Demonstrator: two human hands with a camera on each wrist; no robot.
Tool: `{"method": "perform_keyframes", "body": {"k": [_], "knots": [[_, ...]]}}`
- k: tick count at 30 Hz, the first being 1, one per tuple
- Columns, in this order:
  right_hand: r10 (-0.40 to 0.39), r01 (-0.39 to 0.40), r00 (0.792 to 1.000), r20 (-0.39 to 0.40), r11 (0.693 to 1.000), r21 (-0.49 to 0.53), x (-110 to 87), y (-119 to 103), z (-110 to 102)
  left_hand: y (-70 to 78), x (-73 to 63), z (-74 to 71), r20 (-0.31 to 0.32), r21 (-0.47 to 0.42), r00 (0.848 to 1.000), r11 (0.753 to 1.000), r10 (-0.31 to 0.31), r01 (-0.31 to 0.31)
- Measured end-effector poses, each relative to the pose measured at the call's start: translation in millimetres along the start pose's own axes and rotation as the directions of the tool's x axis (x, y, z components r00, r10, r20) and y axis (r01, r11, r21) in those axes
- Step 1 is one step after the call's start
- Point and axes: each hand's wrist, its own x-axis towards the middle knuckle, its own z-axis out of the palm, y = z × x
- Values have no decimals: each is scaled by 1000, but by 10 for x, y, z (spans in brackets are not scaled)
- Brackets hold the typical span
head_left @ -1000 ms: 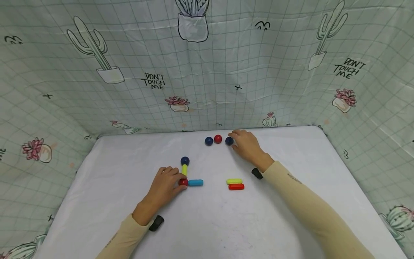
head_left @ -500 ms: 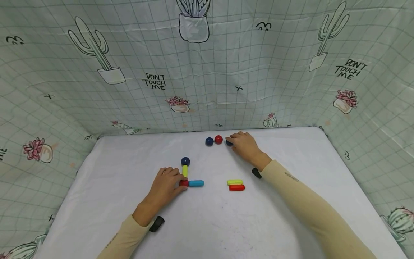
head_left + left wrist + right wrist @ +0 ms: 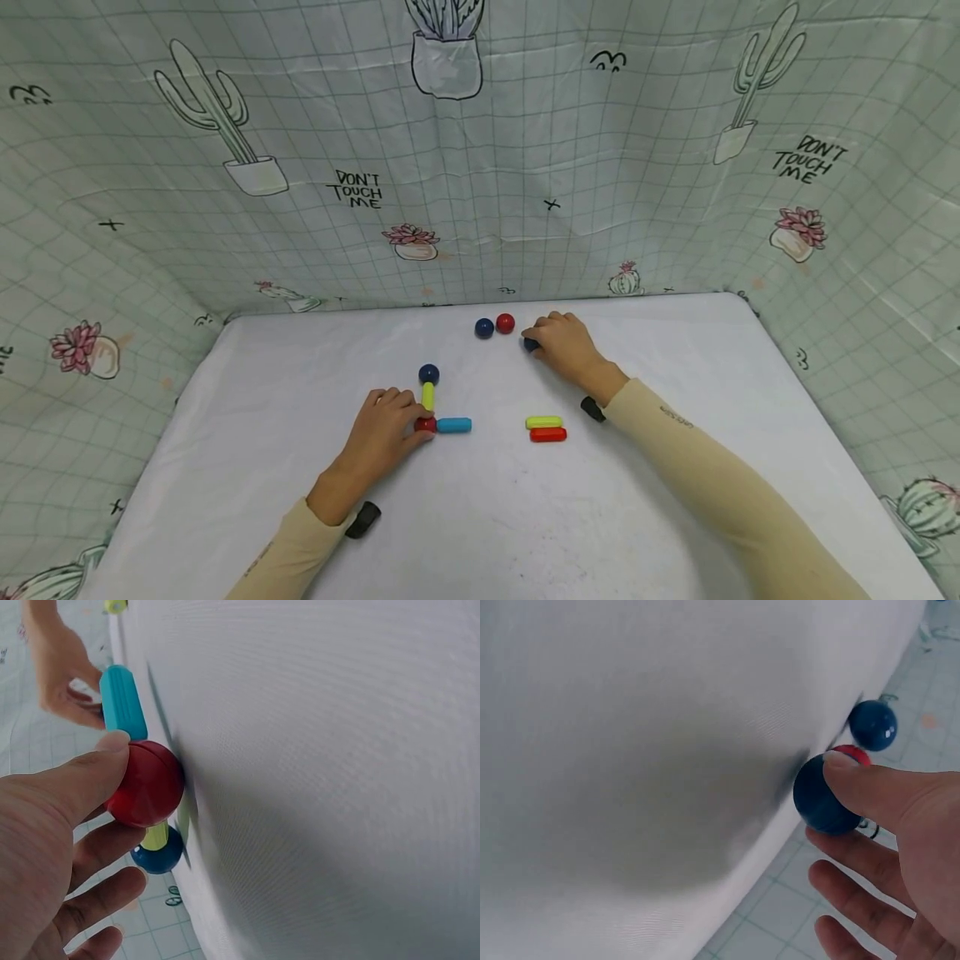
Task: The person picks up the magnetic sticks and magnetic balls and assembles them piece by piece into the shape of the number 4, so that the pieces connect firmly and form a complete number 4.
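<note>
My left hand (image 3: 385, 429) pinches a red ball (image 3: 150, 786) between thumb and index finger. From that ball a light-blue rod (image 3: 454, 425) extends to the right and a yellow-green rod (image 3: 427, 395) runs away from me, with a dark-blue ball (image 3: 429, 373) at its far end. Near the back of the table, my right hand (image 3: 568, 348) grips another dark-blue ball (image 3: 826, 795) with thumb and index finger, partly hidden from the head view. In the right wrist view the other fingers are spread apart from it.
A dark-blue ball (image 3: 484, 328) and a red ball (image 3: 506, 323) sit side by side close to the back edge. A second yellow-green rod (image 3: 543, 422) lies against a red rod (image 3: 548, 435) on the white tabletop (image 3: 480, 517). A printed cloth (image 3: 480, 167) hangs behind.
The right hand has closed its fingers on the rightmost dark-blue ball and drawn it slightly toward me. My left hand and the joined pieces have stayed in place.
</note>
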Motion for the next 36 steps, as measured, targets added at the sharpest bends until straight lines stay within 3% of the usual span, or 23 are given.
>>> {"method": "perform_keyframes", "body": {"k": [9, 22, 36], "knots": [[-60, 66, 995, -76, 995, 77, -221, -255, -115, -9, -3, 9, -7, 21, 1000, 1000, 11, -11], [-147, 158, 985, -89, 979, 128, -509, -613, -180, -5, -9, 2, -2, 28, 1000, 1000, 1, -1], [-208, 223, 973, -103, 962, 159, -633, -851, -100, -15, -11, 14, -12, 20, 1000, 1000, 0, 1]]}}
